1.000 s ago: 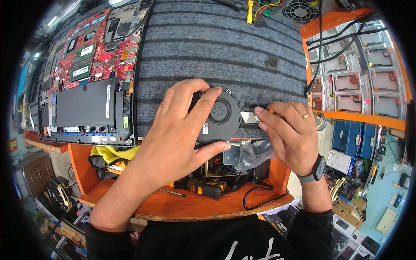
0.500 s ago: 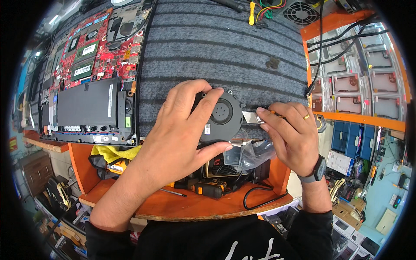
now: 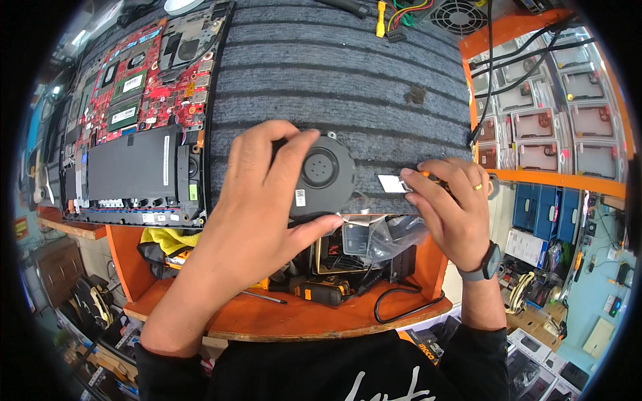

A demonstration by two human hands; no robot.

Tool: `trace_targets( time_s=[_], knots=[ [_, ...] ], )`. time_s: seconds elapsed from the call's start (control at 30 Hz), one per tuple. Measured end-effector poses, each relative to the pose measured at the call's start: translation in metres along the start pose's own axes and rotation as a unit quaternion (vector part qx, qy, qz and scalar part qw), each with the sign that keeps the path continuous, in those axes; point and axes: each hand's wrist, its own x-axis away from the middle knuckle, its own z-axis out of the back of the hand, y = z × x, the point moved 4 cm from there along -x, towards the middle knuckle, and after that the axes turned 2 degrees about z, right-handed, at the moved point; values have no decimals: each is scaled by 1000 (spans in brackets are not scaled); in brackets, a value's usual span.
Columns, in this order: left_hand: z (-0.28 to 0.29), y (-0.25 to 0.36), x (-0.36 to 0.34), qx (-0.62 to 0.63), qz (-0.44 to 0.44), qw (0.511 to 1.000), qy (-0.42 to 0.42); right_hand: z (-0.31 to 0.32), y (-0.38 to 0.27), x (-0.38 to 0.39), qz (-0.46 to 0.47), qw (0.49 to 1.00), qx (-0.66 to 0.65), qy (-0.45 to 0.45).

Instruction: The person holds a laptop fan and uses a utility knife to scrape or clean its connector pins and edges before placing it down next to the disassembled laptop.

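Note:
A black round laptop cooling fan (image 3: 331, 184) with a small white label lies at the near edge of the grey striped mat (image 3: 321, 77). My left hand (image 3: 247, 194) grips it from the left, thumb at its near edge and fingers on its far side. Between the fingers and thumb of my right hand (image 3: 455, 214) is a utility knife (image 3: 391, 183), its bare blade pointing left toward the fan. A gap separates the blade from the fan. Most of the knife's handle is hidden by the hand.
At the left lies an opened laptop (image 3: 130, 160) with a red circuit board. Wires with a yellow connector (image 3: 381, 20) and a metal fan grille (image 3: 461, 17) are at the far edge. Below, an orange shelf (image 3: 361, 321) holds tools and clear plastic. Boxed cases (image 3: 535, 144) stand right.
My left hand has moved the fan left, away from the blade. The blade, which was at the fan's right side, now stands apart from it. My right hand has barely shifted.

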Motion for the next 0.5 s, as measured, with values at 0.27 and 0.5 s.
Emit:
trace_targets(
  time_s=[0.27, 0.5],
  knots=[
    [4, 5, 7, -66, 37, 997, 7, 5, -8, -44, 38, 998, -49, 5],
    [24, 19, 9, -28, -65, 995, 70, -1, -15, -71, 107, 992, -18, -67]
  ],
)
